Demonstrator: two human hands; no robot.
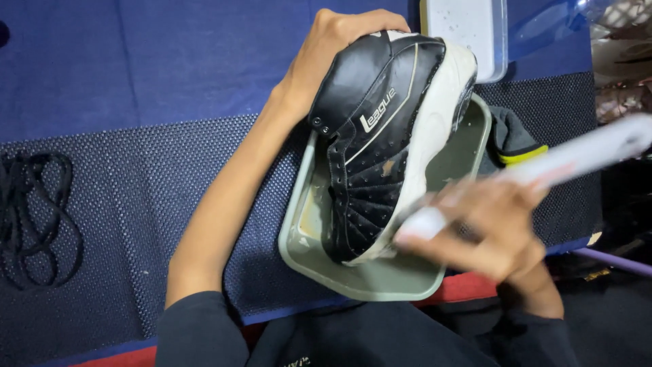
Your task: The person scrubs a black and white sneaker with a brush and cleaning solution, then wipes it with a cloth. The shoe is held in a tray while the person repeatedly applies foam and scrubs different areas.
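Black shoe (pixel 380 143) in left hand's (pixel 333 47) closed grip, over tray (pixel 380 282).

blue mat (pixel 136 68), grey tray (pixel 380 278), black laces (pixel 34 217)

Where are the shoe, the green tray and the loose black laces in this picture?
shoe (pixel 380 136), head view, on its black perforated side.
green tray (pixel 387 282), head view, on the bare near rim.
black laces (pixel 34 217), head view, on the tangled loops at left.

Both arms in black long sleeves, left sleeve (pixel 197 329) pushed up above elbow; left hand (pixel 326 51), right hand (pixel 492 228) bare, ungloved.
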